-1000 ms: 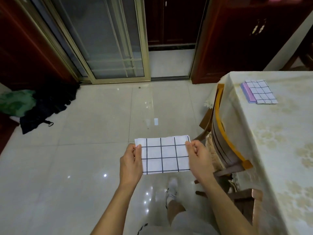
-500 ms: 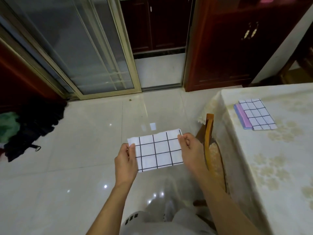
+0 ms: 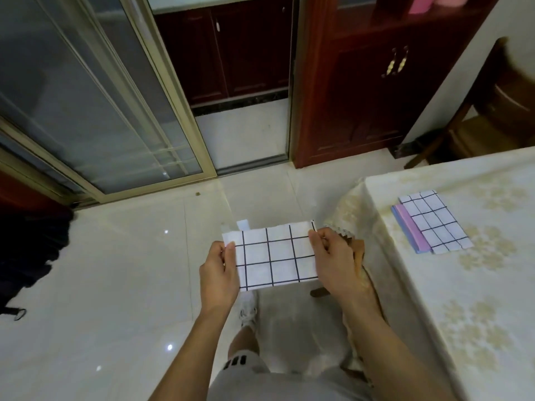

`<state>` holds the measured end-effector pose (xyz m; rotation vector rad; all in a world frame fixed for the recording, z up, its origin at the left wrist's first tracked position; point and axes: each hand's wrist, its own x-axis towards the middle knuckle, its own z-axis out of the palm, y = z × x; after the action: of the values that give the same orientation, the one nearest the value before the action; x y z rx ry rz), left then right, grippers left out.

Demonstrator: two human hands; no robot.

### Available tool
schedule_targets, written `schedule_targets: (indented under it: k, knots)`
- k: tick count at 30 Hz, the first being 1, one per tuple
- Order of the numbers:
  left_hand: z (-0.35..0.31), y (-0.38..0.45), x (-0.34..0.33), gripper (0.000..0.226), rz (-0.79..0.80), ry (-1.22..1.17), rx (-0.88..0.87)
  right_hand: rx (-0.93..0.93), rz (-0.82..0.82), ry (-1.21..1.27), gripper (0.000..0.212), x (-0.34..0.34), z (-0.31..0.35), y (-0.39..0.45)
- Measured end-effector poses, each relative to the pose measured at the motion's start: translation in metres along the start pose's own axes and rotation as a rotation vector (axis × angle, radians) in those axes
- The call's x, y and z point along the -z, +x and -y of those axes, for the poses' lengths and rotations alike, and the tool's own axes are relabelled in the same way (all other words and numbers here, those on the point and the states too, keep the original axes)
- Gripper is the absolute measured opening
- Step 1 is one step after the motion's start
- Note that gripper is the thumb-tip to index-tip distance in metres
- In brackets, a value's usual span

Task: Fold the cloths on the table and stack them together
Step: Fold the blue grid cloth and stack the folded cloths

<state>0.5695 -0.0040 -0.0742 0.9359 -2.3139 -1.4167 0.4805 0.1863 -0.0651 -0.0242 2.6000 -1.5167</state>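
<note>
I hold a folded white cloth with a black grid [image 3: 273, 254] in the air above the floor, left of the table. My left hand [image 3: 218, 270] pinches its left edge and my right hand [image 3: 335, 259] pinches its right edge. On the table [image 3: 463, 299] at the right lies a stack of folded cloths [image 3: 431, 222]: a white grid cloth on top, pink and blue edges showing beneath it on the left side.
A wooden chair [image 3: 359, 256] stands tucked against the table's left edge, right behind my right hand. A dark red cabinet [image 3: 362, 91] and a sliding glass door [image 3: 95, 111] stand ahead. Dark bags [image 3: 29, 250] lie at the left on the glossy tiled floor.
My view has swung right and moved closer to the table, so the stack now appears nearer. Both hands keep the same hold on the grid cloth.
</note>
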Motion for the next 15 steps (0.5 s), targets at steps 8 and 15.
schedule_targets:
  k: [8, 15]
  knots:
    - [-0.023, 0.136, -0.011, 0.036, 0.13, 0.055, -0.096, -0.055, -0.139, 0.05, 0.037, -0.046, 0.027, 0.097]
    - [-0.052, 0.245, -0.027, 0.029, 0.23, 0.077, -0.218, -0.084, -0.242, 0.058, 0.036, -0.072, 0.06, 0.171]
